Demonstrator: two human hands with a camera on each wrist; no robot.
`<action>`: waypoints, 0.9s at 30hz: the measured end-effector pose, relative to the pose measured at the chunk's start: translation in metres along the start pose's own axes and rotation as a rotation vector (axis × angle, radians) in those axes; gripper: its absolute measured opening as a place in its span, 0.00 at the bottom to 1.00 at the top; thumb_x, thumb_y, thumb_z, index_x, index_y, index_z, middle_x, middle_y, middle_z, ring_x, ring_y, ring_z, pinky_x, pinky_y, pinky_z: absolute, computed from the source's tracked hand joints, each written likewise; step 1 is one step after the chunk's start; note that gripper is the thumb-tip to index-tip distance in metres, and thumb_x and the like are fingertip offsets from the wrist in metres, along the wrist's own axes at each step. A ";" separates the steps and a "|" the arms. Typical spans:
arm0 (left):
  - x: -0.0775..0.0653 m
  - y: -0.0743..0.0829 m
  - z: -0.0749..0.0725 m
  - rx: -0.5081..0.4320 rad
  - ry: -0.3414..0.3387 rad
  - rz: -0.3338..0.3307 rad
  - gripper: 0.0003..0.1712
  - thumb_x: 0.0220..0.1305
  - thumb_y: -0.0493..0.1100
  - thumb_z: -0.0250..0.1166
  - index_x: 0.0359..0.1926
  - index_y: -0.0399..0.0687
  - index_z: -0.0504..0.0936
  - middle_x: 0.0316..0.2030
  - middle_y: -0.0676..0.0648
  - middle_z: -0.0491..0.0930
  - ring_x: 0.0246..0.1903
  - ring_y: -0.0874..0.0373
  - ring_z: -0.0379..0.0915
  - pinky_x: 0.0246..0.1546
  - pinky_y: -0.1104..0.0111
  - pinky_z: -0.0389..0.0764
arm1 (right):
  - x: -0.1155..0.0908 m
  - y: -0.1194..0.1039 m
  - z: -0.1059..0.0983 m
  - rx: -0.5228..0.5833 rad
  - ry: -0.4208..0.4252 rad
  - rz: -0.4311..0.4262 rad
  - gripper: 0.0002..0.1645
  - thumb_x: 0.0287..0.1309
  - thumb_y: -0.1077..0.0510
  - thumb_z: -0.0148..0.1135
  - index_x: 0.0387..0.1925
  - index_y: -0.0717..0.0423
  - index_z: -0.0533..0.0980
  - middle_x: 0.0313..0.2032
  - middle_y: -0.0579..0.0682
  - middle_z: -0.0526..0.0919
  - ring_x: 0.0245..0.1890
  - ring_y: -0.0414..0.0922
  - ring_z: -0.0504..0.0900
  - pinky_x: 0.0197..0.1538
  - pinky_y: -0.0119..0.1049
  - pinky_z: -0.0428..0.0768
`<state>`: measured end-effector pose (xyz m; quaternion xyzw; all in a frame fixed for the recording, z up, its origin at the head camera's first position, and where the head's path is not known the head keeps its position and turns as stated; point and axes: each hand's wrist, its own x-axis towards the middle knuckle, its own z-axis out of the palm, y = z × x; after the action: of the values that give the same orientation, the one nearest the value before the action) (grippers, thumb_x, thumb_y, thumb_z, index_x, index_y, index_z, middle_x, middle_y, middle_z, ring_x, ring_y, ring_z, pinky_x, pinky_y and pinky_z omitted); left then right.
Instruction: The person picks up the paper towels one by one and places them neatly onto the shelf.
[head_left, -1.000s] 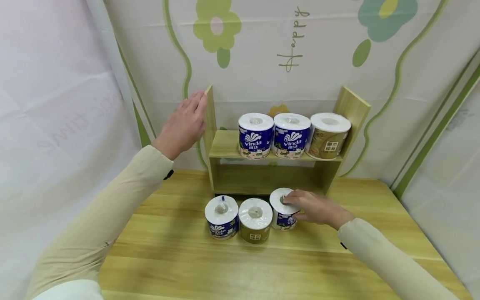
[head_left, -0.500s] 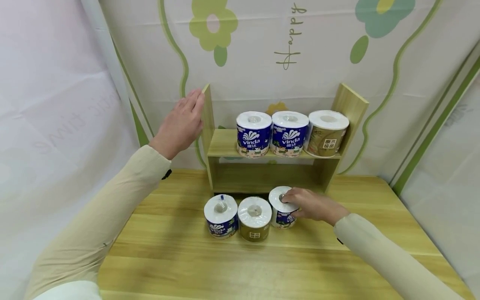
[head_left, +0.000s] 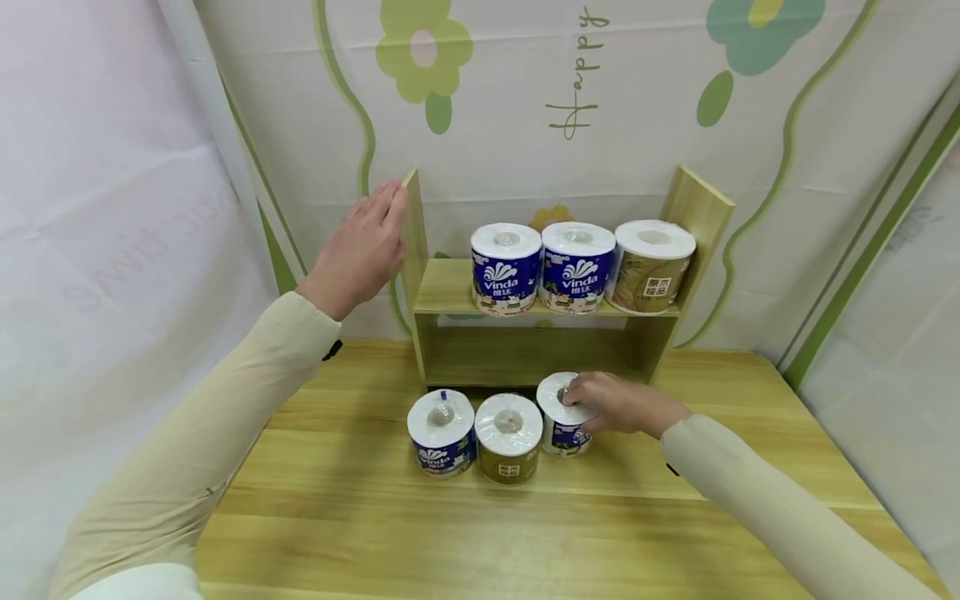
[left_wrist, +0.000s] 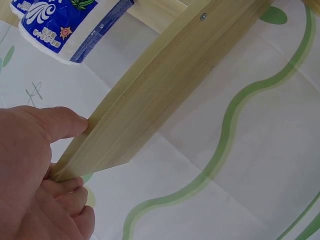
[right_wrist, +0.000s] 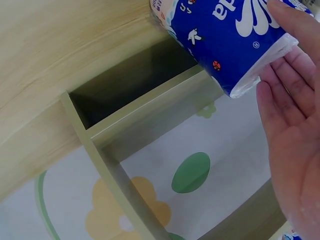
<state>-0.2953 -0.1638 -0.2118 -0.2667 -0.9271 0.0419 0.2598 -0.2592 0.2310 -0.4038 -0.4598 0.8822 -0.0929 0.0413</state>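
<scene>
A small two-tier wooden shelf (head_left: 551,310) stands at the back of the table. My left hand (head_left: 362,250) holds the top of its left side panel (left_wrist: 132,100), thumb on one face and fingers round the end. In front of the shelf, my right hand (head_left: 624,403) grips the top of a blue-wrapped toilet paper roll (head_left: 564,435). The right wrist view shows the thumb on the blue wrapper (right_wrist: 225,50); some fingertips are hidden behind the roll. Left of it stand a gold-wrapped roll (head_left: 509,465) and another blue roll (head_left: 441,457).
On the upper tier sit two blue rolls (head_left: 506,279) (head_left: 577,279) and a gold roll (head_left: 651,279) against the right side panel (head_left: 697,225). Printed cloth (head_left: 510,100) hangs close behind the shelf, with more cloth at both sides of the wooden table (head_left: 465,533).
The view shifts slightly. Both hands keep their places on the shelf panel and the blue roll; the rolls show no clear movement.
</scene>
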 end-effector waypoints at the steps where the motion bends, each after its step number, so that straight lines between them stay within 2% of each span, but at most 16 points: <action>1: 0.000 0.000 0.000 0.001 0.000 0.001 0.34 0.77 0.34 0.54 0.77 0.24 0.55 0.79 0.26 0.58 0.81 0.34 0.54 0.79 0.42 0.64 | 0.001 0.000 0.000 0.005 -0.006 0.001 0.13 0.52 0.65 0.78 0.40 0.55 0.84 0.46 0.54 0.89 0.47 0.51 0.87 0.49 0.44 0.88; 5: 0.000 0.000 0.000 0.001 -0.002 -0.001 0.34 0.76 0.34 0.54 0.77 0.23 0.55 0.79 0.26 0.57 0.81 0.34 0.54 0.79 0.42 0.64 | 0.005 -0.001 -0.004 0.023 -0.026 0.001 0.11 0.50 0.65 0.78 0.33 0.54 0.82 0.42 0.51 0.89 0.41 0.45 0.84 0.42 0.37 0.84; 11: -0.001 -0.001 0.000 -0.007 0.003 -0.002 0.34 0.76 0.34 0.53 0.76 0.23 0.55 0.79 0.26 0.58 0.81 0.34 0.54 0.79 0.42 0.64 | 0.010 -0.004 -0.009 0.027 -0.070 0.021 0.14 0.51 0.64 0.80 0.29 0.53 0.78 0.36 0.47 0.86 0.36 0.39 0.76 0.37 0.31 0.76; 14: -0.002 -0.002 0.000 -0.008 0.012 0.004 0.34 0.76 0.34 0.53 0.76 0.23 0.56 0.79 0.26 0.58 0.80 0.34 0.54 0.79 0.42 0.64 | 0.011 -0.006 -0.012 0.044 -0.090 0.031 0.16 0.50 0.65 0.80 0.27 0.55 0.76 0.31 0.46 0.81 0.32 0.38 0.70 0.34 0.29 0.71; 19: -0.002 -0.002 0.001 -0.002 0.022 0.011 0.34 0.76 0.34 0.54 0.76 0.23 0.56 0.78 0.26 0.59 0.80 0.34 0.55 0.78 0.42 0.65 | 0.011 -0.007 -0.016 0.067 -0.114 0.055 0.17 0.51 0.65 0.80 0.26 0.54 0.75 0.29 0.46 0.78 0.31 0.37 0.68 0.33 0.28 0.69; 27: -0.001 -0.001 0.002 0.006 0.036 0.020 0.33 0.76 0.34 0.53 0.76 0.22 0.56 0.78 0.26 0.59 0.80 0.34 0.56 0.78 0.42 0.65 | 0.010 -0.005 -0.018 0.124 -0.120 0.076 0.21 0.50 0.65 0.79 0.23 0.57 0.70 0.24 0.41 0.63 0.27 0.34 0.61 0.30 0.27 0.60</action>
<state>-0.2962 -0.1649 -0.2137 -0.2758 -0.9195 0.0427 0.2768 -0.2637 0.2217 -0.3847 -0.4273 0.8875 -0.1179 0.1257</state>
